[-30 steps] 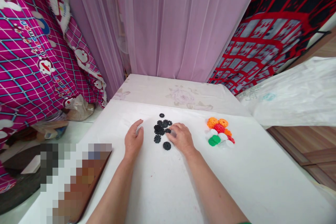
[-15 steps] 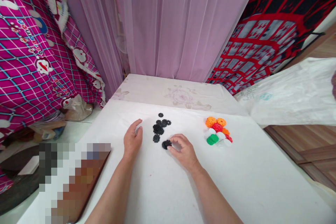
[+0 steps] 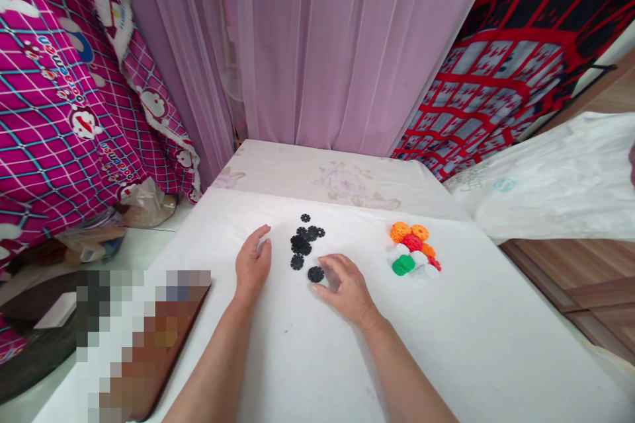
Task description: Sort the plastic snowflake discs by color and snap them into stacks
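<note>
Several black notched discs (image 3: 300, 244) lie in a loose, overlapping group on the white-covered table (image 3: 307, 357). Nearer to me sits a small stack of black discs (image 3: 315, 274), apart from that group. My right hand (image 3: 347, 287) is beside this stack, thumb and fingers parted around its right side; it grips nothing. To the left of the black group, my left hand (image 3: 253, 264) rests on its edge with thumb and fingers apart, holding nothing.
On the right of the table is a heap of orange, red, white and green discs (image 3: 411, 244). A brown-edged object, mostly pixelated, (image 3: 169, 337) lies at the left edge. Purple curtains (image 3: 317, 46) hang behind, and a white plastic bag (image 3: 555, 175) is at the right.
My right thumb and fingers have spread and let go of the black discs, which now lie neatly stacked. My left hand has stayed in place.
</note>
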Tool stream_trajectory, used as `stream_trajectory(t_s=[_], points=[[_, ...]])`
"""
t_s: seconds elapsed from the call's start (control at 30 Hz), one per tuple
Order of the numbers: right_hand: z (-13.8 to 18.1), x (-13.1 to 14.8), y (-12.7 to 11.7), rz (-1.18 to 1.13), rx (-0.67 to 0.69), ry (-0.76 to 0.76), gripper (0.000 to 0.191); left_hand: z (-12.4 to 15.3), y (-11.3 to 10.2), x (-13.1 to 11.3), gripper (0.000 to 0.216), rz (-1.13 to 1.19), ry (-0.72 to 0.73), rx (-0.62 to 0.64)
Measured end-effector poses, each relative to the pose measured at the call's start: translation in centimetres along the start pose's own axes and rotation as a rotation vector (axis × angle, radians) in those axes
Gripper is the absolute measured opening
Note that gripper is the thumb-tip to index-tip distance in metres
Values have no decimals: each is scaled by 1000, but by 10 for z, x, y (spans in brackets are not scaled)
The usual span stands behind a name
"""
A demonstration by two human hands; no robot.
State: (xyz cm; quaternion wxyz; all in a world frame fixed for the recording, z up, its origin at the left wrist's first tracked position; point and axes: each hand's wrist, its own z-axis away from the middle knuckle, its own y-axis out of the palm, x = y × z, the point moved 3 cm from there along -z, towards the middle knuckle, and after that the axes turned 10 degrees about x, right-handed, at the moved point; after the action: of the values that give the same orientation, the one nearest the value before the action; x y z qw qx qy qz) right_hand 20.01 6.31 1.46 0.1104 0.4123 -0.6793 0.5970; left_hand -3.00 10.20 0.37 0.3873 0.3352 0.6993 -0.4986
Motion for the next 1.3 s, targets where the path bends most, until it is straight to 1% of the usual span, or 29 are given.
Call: stream_trajectory(t_s=[0.03, 0.17, 0.27, 0.4, 0.5, 0.57, 0.63, 0.7, 0.77, 0.83, 0.93, 1.07, 1.13, 1.23, 1.3], points=[[0, 0, 1, 22, 14, 3, 37, 0, 0, 0, 31, -4, 6, -2], [-1, 0, 4, 70, 28, 17, 27, 0, 1, -1, 30, -11, 22, -16], [0, 0, 4, 69, 30, 19, 27, 0, 1, 0, 30, -14, 20, -21], [-7, -2, 0, -43, 3, 5, 26, 0, 1, 0, 30, -15, 34, -15], [-28, -3, -5, -130, -24, 38, 18, -1, 2, 0, 30, -22, 41, -17], [-49, -3, -5, -89, 21, 118, 17, 0, 2, 1, 30, -22, 38, -21], [-68, 0, -2, 18, 115, 175, 21, 0, 2, 1, 30, -21, 31, -20], [-81, 4, 2, 121, 191, 193, 22, 0, 2, 1, 31, -20, 27, -15], [-88, 7, 6, 185, 228, 193, 19, 0, 2, 1, 31, -20, 28, -11], [-90, 9, 8, 206, 245, 205, 15, 0, 2, 1, 31, -22, 33, -13], [-89, 7, 8, 186, 260, 253, 15, 0, 2, 1, 31, -28, 38, -16], [-85, -2, 1, 150, 253, 348, 17, 0, 2, 1, 31, -25, 35, -15], [-81, -9, -4, 126, 243, 370, 19, 0, 2, 1, 31, -23, 37, -11], [-73, -22, -12, 39, 192, 382, 22, -1, 2, 1, 31, -23, 41, -16], [-65, -30, -16, -72, 128, 387, 22, -1, 2, 1, 31, -22, 44, -21]])
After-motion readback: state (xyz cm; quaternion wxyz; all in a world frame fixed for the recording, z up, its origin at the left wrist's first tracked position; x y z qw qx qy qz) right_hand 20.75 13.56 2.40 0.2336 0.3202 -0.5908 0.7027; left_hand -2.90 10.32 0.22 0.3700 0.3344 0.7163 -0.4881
